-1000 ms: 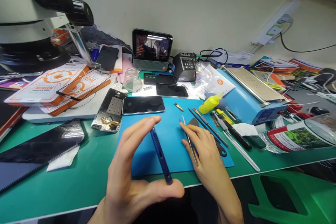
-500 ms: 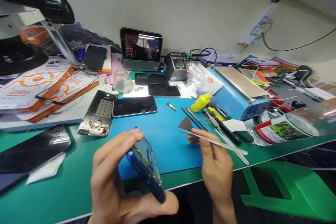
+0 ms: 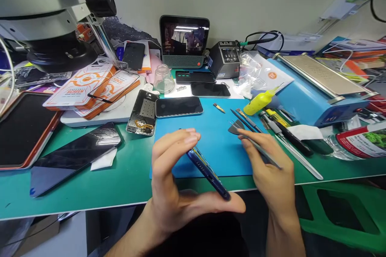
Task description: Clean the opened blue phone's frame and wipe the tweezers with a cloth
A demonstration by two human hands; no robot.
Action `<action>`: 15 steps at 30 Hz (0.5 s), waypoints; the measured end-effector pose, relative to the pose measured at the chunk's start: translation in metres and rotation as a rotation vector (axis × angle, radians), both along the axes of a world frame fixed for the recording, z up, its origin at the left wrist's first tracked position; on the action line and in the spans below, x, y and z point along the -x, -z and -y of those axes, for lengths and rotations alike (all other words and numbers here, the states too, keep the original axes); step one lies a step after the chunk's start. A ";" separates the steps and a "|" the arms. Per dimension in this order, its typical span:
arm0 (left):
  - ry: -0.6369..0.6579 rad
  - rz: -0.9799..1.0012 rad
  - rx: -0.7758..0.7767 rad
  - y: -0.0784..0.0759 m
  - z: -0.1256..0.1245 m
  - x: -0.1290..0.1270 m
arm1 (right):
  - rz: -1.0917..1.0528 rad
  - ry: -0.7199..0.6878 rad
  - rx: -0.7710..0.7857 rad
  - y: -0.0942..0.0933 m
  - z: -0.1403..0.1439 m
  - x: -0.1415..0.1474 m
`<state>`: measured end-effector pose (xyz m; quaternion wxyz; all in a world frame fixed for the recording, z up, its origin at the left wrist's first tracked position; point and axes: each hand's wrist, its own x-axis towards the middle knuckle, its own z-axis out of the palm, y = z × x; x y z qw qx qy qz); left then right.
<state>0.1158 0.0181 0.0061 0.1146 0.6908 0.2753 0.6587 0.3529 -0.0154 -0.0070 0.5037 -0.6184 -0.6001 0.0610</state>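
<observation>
My left hand [image 3: 175,184] grips a blue phone frame [image 3: 208,172] edge-on between fingertips and thumb, above the near edge of the blue work mat [image 3: 211,140]. My right hand [image 3: 268,164] holds thin metal tweezers [image 3: 259,146], their tip pointing up-left over the mat. A grey triangular pick [image 3: 235,127] lies just beyond the tweezers' tip. A black phone [image 3: 179,107] lies screen-up at the mat's far left corner, beside an opened phone body [image 3: 141,117] with exposed parts.
A microscope [image 3: 51,16] overhangs the far left. Orange boxes [image 3: 87,90], a small display [image 3: 184,42], a soldering station [image 3: 229,58], a yellow bottle [image 3: 259,101], loose tools [image 3: 286,134], and a blue machine [image 3: 313,96] crowd the green bench [image 3: 90,184]. A green stool [image 3: 343,217] stands at lower right.
The view has swung right and then back left. My left hand has tilted the blue frame, showing its inside and then its edge. My right hand has lifted the tweezers off the mat.
</observation>
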 end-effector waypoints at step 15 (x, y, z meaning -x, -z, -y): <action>-0.078 0.187 0.457 0.030 0.004 0.008 | 0.366 -0.036 0.096 0.000 0.007 0.004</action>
